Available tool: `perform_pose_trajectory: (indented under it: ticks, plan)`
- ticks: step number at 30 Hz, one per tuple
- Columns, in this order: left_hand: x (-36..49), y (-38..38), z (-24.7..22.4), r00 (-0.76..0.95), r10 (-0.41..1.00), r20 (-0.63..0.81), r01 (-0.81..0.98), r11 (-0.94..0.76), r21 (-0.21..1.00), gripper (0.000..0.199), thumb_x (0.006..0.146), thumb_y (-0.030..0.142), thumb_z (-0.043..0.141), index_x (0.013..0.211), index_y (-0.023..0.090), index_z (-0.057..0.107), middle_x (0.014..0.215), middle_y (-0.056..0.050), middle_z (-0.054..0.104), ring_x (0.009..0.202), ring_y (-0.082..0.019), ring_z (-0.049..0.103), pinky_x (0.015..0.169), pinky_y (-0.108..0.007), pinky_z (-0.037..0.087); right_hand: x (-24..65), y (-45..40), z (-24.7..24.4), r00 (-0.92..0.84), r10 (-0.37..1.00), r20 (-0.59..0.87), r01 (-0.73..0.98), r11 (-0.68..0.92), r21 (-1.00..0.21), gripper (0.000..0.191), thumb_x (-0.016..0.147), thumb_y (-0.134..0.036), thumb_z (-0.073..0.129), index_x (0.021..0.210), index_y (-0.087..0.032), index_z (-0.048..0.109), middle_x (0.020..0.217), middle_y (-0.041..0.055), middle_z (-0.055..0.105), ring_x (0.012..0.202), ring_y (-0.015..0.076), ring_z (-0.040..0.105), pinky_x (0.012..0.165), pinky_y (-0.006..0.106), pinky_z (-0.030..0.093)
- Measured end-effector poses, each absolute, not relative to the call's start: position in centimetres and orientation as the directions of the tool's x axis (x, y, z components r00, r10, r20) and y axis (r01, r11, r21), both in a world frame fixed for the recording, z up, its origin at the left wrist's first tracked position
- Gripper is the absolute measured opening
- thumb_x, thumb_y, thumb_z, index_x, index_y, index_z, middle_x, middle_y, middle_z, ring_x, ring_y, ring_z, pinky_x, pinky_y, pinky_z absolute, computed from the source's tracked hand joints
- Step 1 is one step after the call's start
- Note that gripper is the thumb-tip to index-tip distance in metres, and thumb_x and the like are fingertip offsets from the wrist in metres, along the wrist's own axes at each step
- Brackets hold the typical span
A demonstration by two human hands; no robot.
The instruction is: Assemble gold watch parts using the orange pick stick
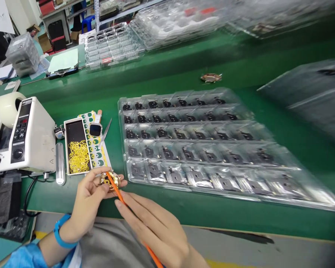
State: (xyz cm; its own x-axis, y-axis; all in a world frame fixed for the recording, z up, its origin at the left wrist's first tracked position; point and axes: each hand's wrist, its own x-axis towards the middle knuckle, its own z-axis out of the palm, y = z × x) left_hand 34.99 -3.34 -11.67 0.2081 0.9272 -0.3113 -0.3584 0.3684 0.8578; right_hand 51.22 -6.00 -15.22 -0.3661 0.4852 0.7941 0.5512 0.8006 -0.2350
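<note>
Near the table's front edge, my left hand (pixel 93 195), with a blue band on its wrist, holds a small round gold-rimmed part (pixel 110 180) between thumb and fingers. My right hand (pixel 156 227) grips an orange stick-like tool (pixel 116 190), whose tip touches the face of the round part. Just beyond my left hand, a white-edged box (pixel 67 149) holds a heap of yellow rings (pixel 78 158). To the right lies a large clear tray (pixel 156 184) with rows of dark small parts in its compartments.
A white tape dispenser (pixel 39 137) stands at the left beside a clear tube (pixel 60 163). Pointed tweezers (pixel 105 133) and a watch (pixel 95 129) lie beyond my hands. Clear trays (pixel 114 44) line the back shelf. A small metallic part (pixel 211 77) lies behind the large tray.
</note>
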Motion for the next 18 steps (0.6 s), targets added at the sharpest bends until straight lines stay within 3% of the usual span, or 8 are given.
perform_pose_trajectory:
  ticks: [3, 6, 10, 14, 18]
  plan:
    - [34.9, -3.2, -11.6, 0.197, 0.917, -0.346, -0.327, 0.394, 0.859, 0.032, 0.075, 0.026, 0.081, 0.102, 0.016, 0.066, 0.094, -0.008, 0.08, 0.089, -0.024, 0.077, 0.073, -0.028, 0.061, 52.1, -6.5, -14.7, -0.239, 0.583, 0.777, 0.517, 0.753, -0.407, 0.028, 0.092, -0.003, 0.049, 0.107, -0.014, 0.07, 0.095, 0.0119, 0.076, 0.09, 0.0225, 0.073, 0.069, 0.032, 0.063]
    - [34.6, -3.2, -11.4, 0.192, 0.9, -0.391, -0.288, 0.433, 0.854, 0.033, 0.071, 0.021, 0.082, 0.099, 0.016, 0.066, 0.092, -0.009, 0.08, 0.087, -0.024, 0.077, 0.069, -0.026, 0.062, 52.8, -7.2, -14.5, 0.042, 0.681, 0.731, 0.455, 0.638, -0.621, 0.032, 0.09, -0.008, 0.056, 0.114, -0.022, 0.07, 0.09, 0.0083, 0.074, 0.078, 0.0234, 0.071, 0.058, 0.035, 0.059]
    - [34.3, -3.4, -11.3, 0.213, 0.892, -0.398, -0.314, 0.448, 0.837, 0.028, 0.071, 0.018, 0.081, 0.096, 0.017, 0.067, 0.088, -0.006, 0.08, 0.086, -0.024, 0.078, 0.066, -0.024, 0.062, 53.1, -8.0, -14.7, 0.269, 0.748, 0.607, 0.333, 0.519, -0.787, 0.024, 0.093, -0.016, 0.052, 0.104, -0.022, 0.073, 0.083, 0.008, 0.071, 0.073, 0.0257, 0.069, 0.055, 0.038, 0.055]
    - [34.2, -3.5, -11.3, 0.218, 0.896, -0.387, -0.313, 0.44, 0.842, 0.026, 0.072, 0.022, 0.082, 0.091, 0.016, 0.066, 0.082, -0.006, 0.079, 0.079, -0.024, 0.078, 0.057, -0.021, 0.061, 52.7, -8.6, -14.7, 0.239, 0.793, 0.561, 0.341, 0.472, -0.813, 0.03, 0.098, -0.024, 0.044, 0.098, -0.02, 0.074, 0.086, 0.0098, 0.068, 0.077, 0.0265, 0.068, 0.058, 0.038, 0.054]
    - [34.1, -3.7, -11.5, 0.211, 0.908, -0.36, -0.318, 0.413, 0.854, 0.026, 0.07, 0.023, 0.083, 0.083, 0.015, 0.062, 0.073, -0.004, 0.075, 0.065, -0.021, 0.077, 0.047, -0.017, 0.055, 52.0, -8.6, -14.1, 0.11, 0.831, 0.545, 0.395, 0.467, -0.791, 0.03, 0.099, -0.023, 0.042, 0.097, -0.02, 0.071, 0.095, 0.0098, 0.068, 0.09, 0.0266, 0.067, 0.073, 0.04, 0.057]
